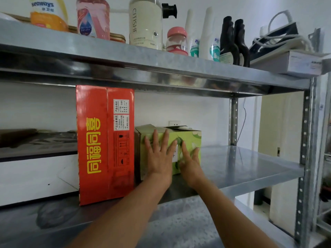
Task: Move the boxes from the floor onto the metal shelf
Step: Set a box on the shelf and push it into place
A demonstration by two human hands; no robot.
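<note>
A green box (191, 138) stands on the middle metal shelf (250, 163), pressed against the right side of a tall red box (105, 144) with yellow characters. My left hand (159, 156) lies flat on the green box's front face, fingers spread. My right hand (189, 161) also presses flat on that face, just to the right, fingers apart. Neither hand wraps around the box. The lower front of the green box is hidden behind my hands.
The upper shelf (161, 58) carries several bottles (145, 20), a pink jar and a grey box with a white cable (293, 59) at the right. Perforated shelf posts (306, 140) stand at the right. Bare shelf surface lies right of the green box.
</note>
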